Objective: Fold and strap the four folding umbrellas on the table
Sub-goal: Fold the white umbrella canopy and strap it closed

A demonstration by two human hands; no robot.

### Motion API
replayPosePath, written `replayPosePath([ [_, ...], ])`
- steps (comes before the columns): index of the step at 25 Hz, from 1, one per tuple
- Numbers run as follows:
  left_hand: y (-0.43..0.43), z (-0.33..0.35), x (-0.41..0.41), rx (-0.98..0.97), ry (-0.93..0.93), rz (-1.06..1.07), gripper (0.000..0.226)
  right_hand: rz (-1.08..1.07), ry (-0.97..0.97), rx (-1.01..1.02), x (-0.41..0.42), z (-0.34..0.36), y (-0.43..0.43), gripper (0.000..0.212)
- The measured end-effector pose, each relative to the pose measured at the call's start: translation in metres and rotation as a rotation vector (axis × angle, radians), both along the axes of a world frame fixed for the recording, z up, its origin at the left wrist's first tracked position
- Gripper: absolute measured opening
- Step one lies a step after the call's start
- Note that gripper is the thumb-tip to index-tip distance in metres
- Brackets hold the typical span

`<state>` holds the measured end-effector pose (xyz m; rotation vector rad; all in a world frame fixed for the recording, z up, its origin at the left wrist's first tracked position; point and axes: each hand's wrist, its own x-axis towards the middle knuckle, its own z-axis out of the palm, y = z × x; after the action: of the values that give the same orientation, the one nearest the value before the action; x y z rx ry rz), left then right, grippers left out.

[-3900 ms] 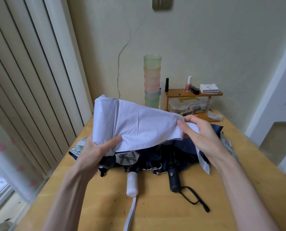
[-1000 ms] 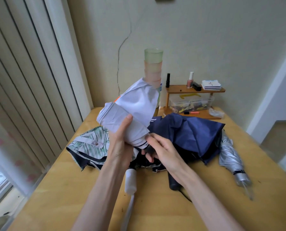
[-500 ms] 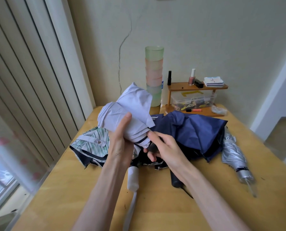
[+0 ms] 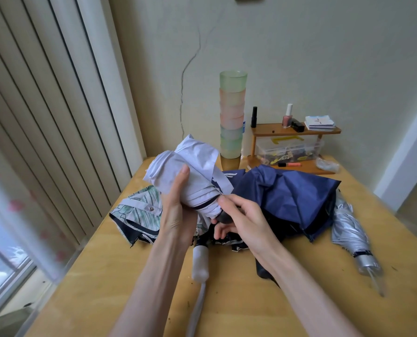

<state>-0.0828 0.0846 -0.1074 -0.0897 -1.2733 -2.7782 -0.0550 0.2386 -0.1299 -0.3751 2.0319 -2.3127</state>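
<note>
Cream wall behind, wooden desk [image 4: 226, 300] below. The left grip [image 4: 178, 215] wraps the rolled white umbrella [image 4: 192, 166], held up just left of the navy umbrella [image 4: 287, 190]. The right grip [image 4: 246, 220] pinches its dark lower end. Strapping looks next: squeeze the pleats tight, wind the strap one way, then fasten. Four umbrellas in all: white, navy, a floral umbrella [image 4: 139, 212] left of the navy, a silver umbrella [image 4: 348, 229] right of it.

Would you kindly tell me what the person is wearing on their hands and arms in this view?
Nothing is worn that shows. The left hand and the right hand have no gloves, and no ring, watch or bracelet is visible. The left forearm and the right forearm are uncovered down to the bottom edge of the picture, with no sleeve in view.
</note>
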Motion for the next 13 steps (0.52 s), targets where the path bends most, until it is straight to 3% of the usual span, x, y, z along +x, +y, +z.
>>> replayPosePath([
  [3,0.0013,0.0008,-0.0002,0.01,-0.017,0.05,0.091,0.033,0.007,-0.026,0.0038,0.0047,0.0008,0.025],
  [7,-0.0003,-0.0021,-0.0041,-0.019,-0.017,0.093,0.09,-0.056,0.135,0.118,0.0027,0.0016,0.0012,0.028],
  [9,-0.0035,-0.0031,-0.0036,-0.02,-0.016,0.039,0.095,-0.042,0.093,0.054,0.0011,0.0008,0.0003,0.02],
  [13,-0.0084,-0.0033,-0.004,-0.038,-0.011,-0.017,0.08,0.052,-0.01,-0.002,0.0007,0.0005,0.0018,0.04],
])
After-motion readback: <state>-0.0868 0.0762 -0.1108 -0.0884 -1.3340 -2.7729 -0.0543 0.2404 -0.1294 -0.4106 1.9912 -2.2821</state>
